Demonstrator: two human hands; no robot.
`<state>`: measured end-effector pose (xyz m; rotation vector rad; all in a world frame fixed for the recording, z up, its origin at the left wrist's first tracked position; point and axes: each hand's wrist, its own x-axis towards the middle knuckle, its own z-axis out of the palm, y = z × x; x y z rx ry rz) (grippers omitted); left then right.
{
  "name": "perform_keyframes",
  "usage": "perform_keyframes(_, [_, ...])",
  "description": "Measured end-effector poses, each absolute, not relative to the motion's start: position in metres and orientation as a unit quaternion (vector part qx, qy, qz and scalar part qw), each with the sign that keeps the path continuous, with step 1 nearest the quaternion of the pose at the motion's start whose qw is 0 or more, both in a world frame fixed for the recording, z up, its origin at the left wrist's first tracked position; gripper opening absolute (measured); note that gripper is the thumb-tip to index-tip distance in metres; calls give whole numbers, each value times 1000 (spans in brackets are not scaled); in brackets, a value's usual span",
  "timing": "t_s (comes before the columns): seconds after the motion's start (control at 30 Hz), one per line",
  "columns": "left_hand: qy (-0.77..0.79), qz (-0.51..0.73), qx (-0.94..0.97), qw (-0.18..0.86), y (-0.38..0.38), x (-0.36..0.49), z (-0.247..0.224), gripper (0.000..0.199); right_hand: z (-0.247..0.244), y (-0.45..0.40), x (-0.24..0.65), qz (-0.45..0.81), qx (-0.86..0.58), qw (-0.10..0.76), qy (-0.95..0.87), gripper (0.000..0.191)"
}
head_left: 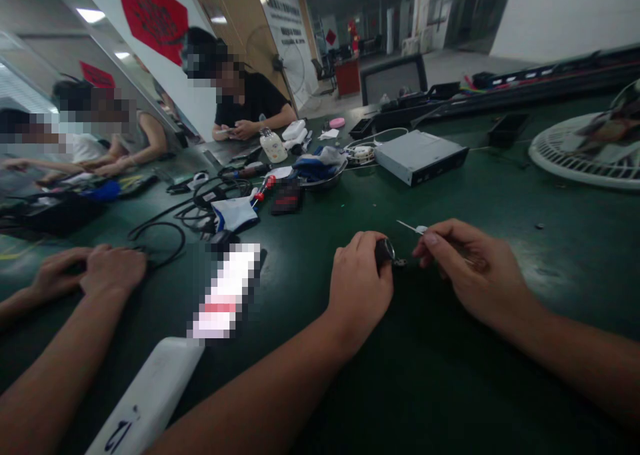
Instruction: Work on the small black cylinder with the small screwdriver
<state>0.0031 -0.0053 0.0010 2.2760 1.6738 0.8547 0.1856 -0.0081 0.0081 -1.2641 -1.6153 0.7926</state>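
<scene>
My left hand [357, 281] is closed around a small dark round part [385, 250] with a shiny rim, holding it just above the green table. A tiny metallic piece [400, 263] shows beside that part; whether the two are joined I cannot tell. To the right, my right hand [470, 268] grips a thin screwdriver [409, 226]. Its slim metal shaft points left and slightly up, beyond the round part and apart from it. Most of the screwdriver's handle is hidden in my fingers.
A co-worker's hands [113, 271] rest at left, near a lit phone [225, 295] and a white bar-shaped object [150, 395]. Ahead lie black cables [200, 201], a metal bowl [323, 175] and a silver drive box [420, 155]. A white fan grille [590, 151] is far right. Several people sit opposite.
</scene>
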Motion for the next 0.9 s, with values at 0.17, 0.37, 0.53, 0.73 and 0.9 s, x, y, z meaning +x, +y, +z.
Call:
perform_keyframes(0.17, [557, 269, 779, 104, -4, 3, -1, 18, 4, 0, 184, 253, -539, 326, -734, 14])
perform_keyframes(0.37, [562, 264, 776, 108, -4, 3, 0, 18, 6, -1, 183, 211, -527, 275, -776, 9])
perform_keyframes(0.53, [562, 272, 774, 111, -5, 3, 1, 19, 5, -1, 185, 248, -526, 325, -745, 13])
perform_keyframes(0.73, [538, 285, 787, 97, -4, 3, 5, 19, 5, -3, 186, 272, -482, 448, -702, 20])
perform_keyframes(0.9, [510, 303, 797, 112, -3, 4, 7, 23, 5, -6, 187, 283, -458, 443, -717, 15])
